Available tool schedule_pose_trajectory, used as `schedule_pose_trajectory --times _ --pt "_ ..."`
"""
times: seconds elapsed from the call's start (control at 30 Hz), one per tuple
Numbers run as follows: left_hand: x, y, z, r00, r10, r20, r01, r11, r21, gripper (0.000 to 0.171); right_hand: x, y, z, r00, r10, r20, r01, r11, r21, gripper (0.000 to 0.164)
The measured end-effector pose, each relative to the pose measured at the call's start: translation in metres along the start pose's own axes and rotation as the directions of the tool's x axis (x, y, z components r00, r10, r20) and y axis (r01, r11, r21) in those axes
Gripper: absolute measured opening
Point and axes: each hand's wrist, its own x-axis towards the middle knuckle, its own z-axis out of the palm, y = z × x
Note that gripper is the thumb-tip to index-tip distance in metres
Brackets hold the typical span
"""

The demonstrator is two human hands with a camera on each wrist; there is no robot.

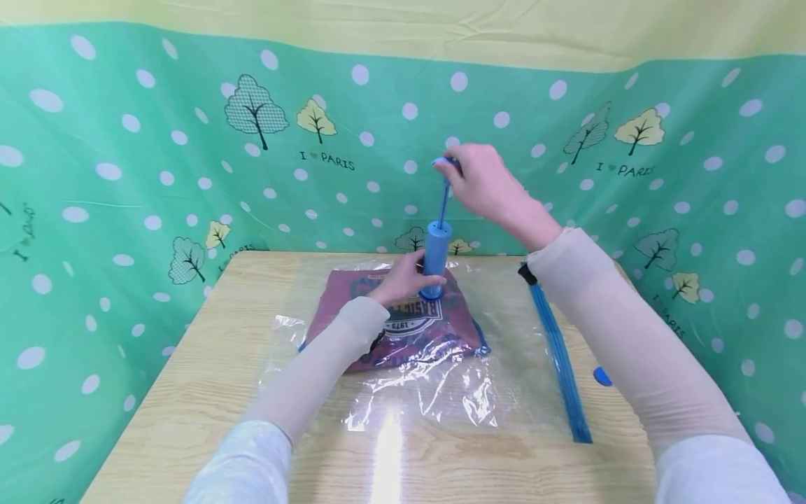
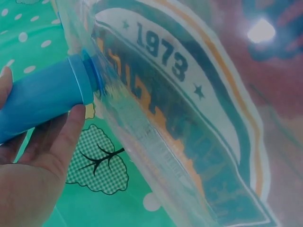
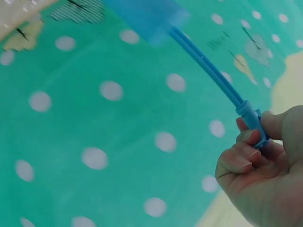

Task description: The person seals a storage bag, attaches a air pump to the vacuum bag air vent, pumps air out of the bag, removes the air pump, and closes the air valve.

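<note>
A blue hand pump (image 1: 437, 252) stands upright, slightly tilted, on a clear plastic bag (image 1: 434, 399). Inside the bag lies a folded maroon garment (image 1: 334, 301) with a printed badge reading 1973. My left hand (image 1: 403, 280) grips the pump's barrel low down, near the bag's surface; the left wrist view shows fingers around the barrel (image 2: 42, 97), whose base meets the plastic. My right hand (image 1: 481, 178) holds the pump's handle at the top. In the right wrist view its fingers curl round the handle (image 3: 253, 124), and the rod (image 3: 208, 66) is pulled well out of the barrel.
A blue zip strip (image 1: 560, 357) with a black end runs along the bag's right side. A small blue disc (image 1: 602, 376) lies on the wooden table (image 1: 189, 392) near my right forearm. A green dotted curtain (image 1: 378, 140) hangs behind and at both sides.
</note>
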Motion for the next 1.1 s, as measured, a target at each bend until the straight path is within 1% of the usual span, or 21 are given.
schedule_pose_trajectory --times 0.13,0.27,0.37,0.47,0.57,0.63,0.7,0.77,0.83,0.9,1.0,1.1 --pt "-0.001 0.0 0.0 1.0 0.023 -0.001 -0.023 1.0 -0.008 0.055 0.005 -0.013 -0.021 0.999 0.029 -0.019 -0.029 1.0 -0.011 0.034" --pt "0.0 -0.004 0.001 0.999 0.045 0.0 -0.045 0.999 -0.004 0.054 0.007 -0.024 -0.037 0.998 0.055 -0.039 -0.056 0.998 -0.021 0.037" --pt "0.0 -0.007 0.002 0.999 0.048 0.0 -0.048 0.999 -0.016 0.054 0.007 -0.029 -0.041 0.997 0.042 -0.061 -0.043 0.999 -0.026 0.038" --pt "0.0 -0.007 0.002 0.999 0.04 -0.005 -0.04 0.999 -0.029 0.055 0.007 -0.031 -0.038 0.997 0.042 -0.067 -0.043 0.999 -0.02 0.039" --pt "-0.001 -0.006 0.002 0.999 0.036 -0.005 -0.037 0.999 -0.03 0.056 0.004 -0.026 -0.028 0.996 0.075 -0.051 -0.075 0.997 0.006 0.037" --pt "0.0 -0.005 0.002 0.999 0.04 0.001 -0.04 0.999 -0.024 0.057 0.0 -0.019 -0.015 0.994 0.106 -0.023 -0.105 0.994 0.026 0.034" --pt "0.0 -0.004 0.003 0.999 0.042 0.006 -0.042 0.999 -0.015 0.056 -0.006 -0.011 0.003 0.992 0.126 0.023 -0.127 0.991 0.035 0.031" --pt "0.0 -0.004 0.003 0.999 0.038 0.008 -0.038 0.999 -0.008 0.055 -0.014 -0.003 0.023 0.99 0.131 0.061 -0.132 0.991 0.026 0.028" --pt "0.0 -0.006 0.004 0.999 0.031 0.008 -0.031 0.999 -0.007 0.053 -0.022 0.005 0.043 0.989 0.126 0.077 -0.127 0.992 0.014 0.026" --pt "0.0 -0.006 0.004 0.999 0.031 0.011 -0.031 0.999 -0.007 0.052 -0.03 0.011 0.058 0.99 0.118 0.078 -0.118 0.993 -0.005 0.025" --pt "0.0 -0.008 0.004 0.999 0.04 0.018 -0.039 0.999 -0.003 0.052 -0.037 0.016 0.071 0.992 0.108 0.067 -0.106 0.994 -0.027 0.026" --pt "0.001 -0.007 0.001 0.999 0.044 0.019 -0.044 0.999 0.005 0.053 -0.036 0.017 0.072 0.992 0.104 0.065 -0.102 0.994 -0.035 0.026"
